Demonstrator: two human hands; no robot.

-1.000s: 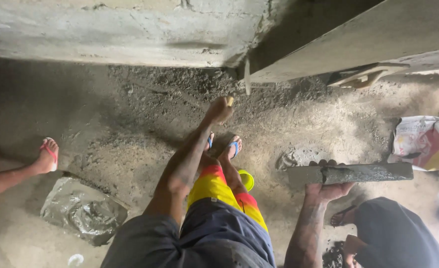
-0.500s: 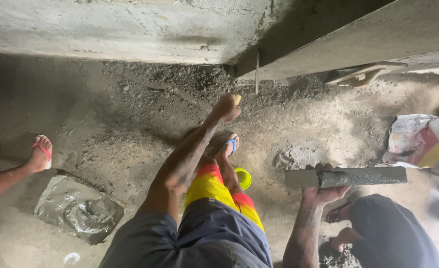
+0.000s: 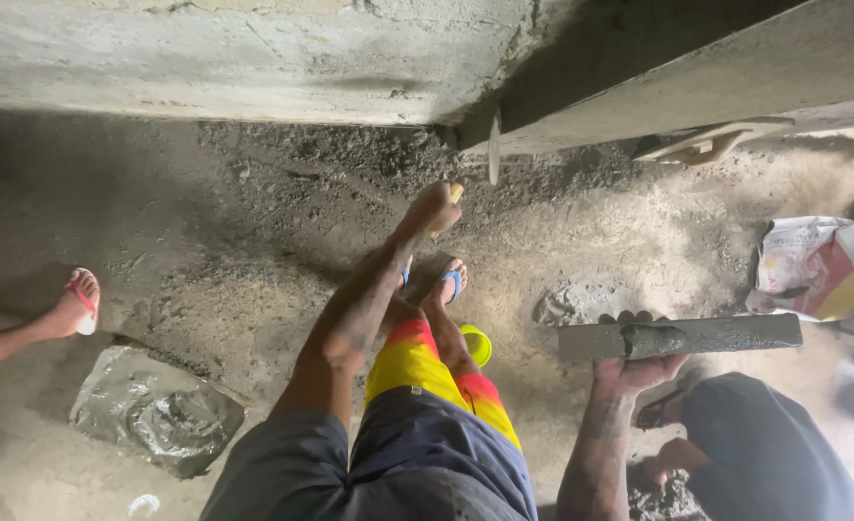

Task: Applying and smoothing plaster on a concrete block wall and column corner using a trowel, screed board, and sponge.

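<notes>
Left hand [image 3: 433,209] fingers were clamped on a trowel [image 3: 492,147] handle, blade up vs the concrete wall [image 3: 253,58]. Right hand [image 3: 636,365] fingers curled under a mortar board [image 3: 679,337], kept flat so the mix stayed on, w/ a cement bag [image 3: 810,267] nearby.

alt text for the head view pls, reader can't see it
Seen from above, a person's left hand grips a trowel at the foot of a concrete wall, while the right hand holds up a flat board carrying wet mortar. Another person's sandalled foot stands on the sandy floor at far left.
</notes>
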